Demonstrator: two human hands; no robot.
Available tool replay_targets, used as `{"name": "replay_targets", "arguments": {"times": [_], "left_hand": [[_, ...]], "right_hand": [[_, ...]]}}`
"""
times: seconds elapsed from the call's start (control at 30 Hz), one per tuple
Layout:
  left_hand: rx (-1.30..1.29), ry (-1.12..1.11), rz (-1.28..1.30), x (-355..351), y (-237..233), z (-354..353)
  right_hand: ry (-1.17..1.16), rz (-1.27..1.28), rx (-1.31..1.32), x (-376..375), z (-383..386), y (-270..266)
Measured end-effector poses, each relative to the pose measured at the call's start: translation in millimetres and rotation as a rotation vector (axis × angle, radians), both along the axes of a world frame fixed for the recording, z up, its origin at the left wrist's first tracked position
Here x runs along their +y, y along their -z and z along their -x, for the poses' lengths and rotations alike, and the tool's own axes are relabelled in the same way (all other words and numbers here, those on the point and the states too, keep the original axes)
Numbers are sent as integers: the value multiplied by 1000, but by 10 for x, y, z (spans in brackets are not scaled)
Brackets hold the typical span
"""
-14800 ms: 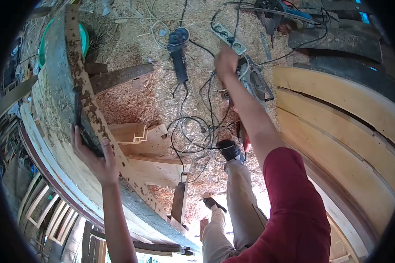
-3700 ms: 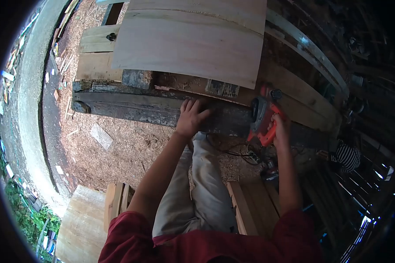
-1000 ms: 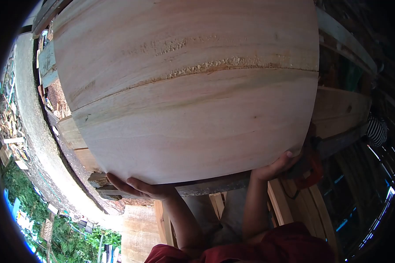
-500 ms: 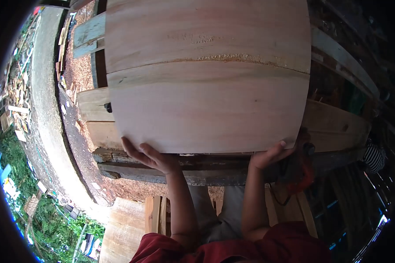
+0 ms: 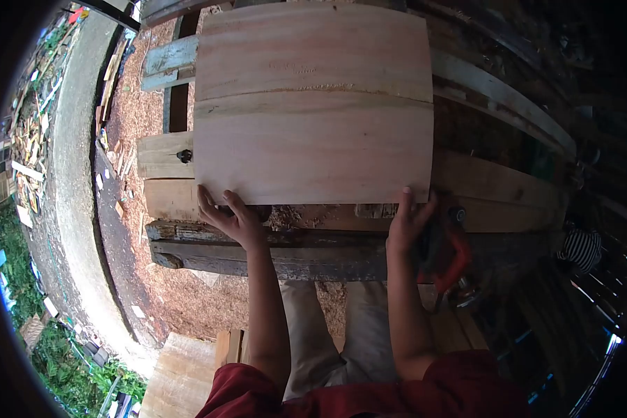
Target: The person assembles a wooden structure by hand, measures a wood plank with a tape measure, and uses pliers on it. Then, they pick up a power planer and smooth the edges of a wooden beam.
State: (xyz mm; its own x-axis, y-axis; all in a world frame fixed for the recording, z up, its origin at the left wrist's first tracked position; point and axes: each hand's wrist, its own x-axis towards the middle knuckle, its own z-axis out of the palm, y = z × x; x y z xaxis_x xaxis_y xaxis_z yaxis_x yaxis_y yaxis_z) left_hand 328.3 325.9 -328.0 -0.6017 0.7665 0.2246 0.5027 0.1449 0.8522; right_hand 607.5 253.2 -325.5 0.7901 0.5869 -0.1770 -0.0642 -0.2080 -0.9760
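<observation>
A wide wooden panel (image 5: 313,146) with a joint line across it and rough patches along the joint lies over the slatted workbench. My left hand (image 5: 233,217) grips its near left corner, with some fingers at the edge and the rest out of sight. At the near right corner, my right hand (image 5: 406,221) holds the panel with the thumb on top. Right beside that hand is a power tool with a red handle (image 5: 457,258), partly in shadow. Wood shavings (image 5: 285,216) show on the bench just below the panel's near edge.
The bench's dark, worn front beam (image 5: 313,259) runs between the panel and my legs. A small black knob (image 5: 184,156) sits on a slat left of the panel. Sawdust covers the ground, and a concrete strip (image 5: 76,139) runs along the left. Striped cloth (image 5: 579,251) is at the far right.
The panel has moved away from me and lower toward the bench, looking smaller now. Both hands have gone forward with it, uncovering shavings and the bench slat at its near edge.
</observation>
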Motion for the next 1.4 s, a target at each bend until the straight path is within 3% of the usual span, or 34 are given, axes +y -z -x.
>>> {"name": "replay_targets", "arguments": {"times": [0.13,0.27,0.4,0.5,0.6,0.7,0.8,0.9,1.0,1.27,1.4], "left_hand": [[63,84,90,-112,-202,29],[416,125,290,-299,-183,107],[478,291,228,-558,-601,-359],[494,489,141,-874,-605,-753],[465,590,158,-1240,-589,-1192],[409,641,224,-1574,-402,-1493],[307,721,345,-1798,-229,-1658],[423,862,409,-1895,-77,-1637],[379,900,372,-1864,-18,-1564],[473,639,331,-1618,-125,-632],[486,731,309,-1484,-54,57]], "right_hand": [[-104,22,16,-122,-90,-56],[-214,56,-156,-297,-188,-184],[-284,121,-497,-644,-407,-559],[-262,182,-714,-912,-607,-1017],[-324,236,-900,-1315,-958,-1004],[-296,300,-918,-1594,-1173,-892],[-196,442,-511,-1763,-1237,-667],[-143,425,-91,-1895,-1327,-419],[-152,401,311,-1894,-1416,-382],[-277,424,169,-1898,-1345,-749],[-422,490,134,-2173,-1177,-1109]]}}
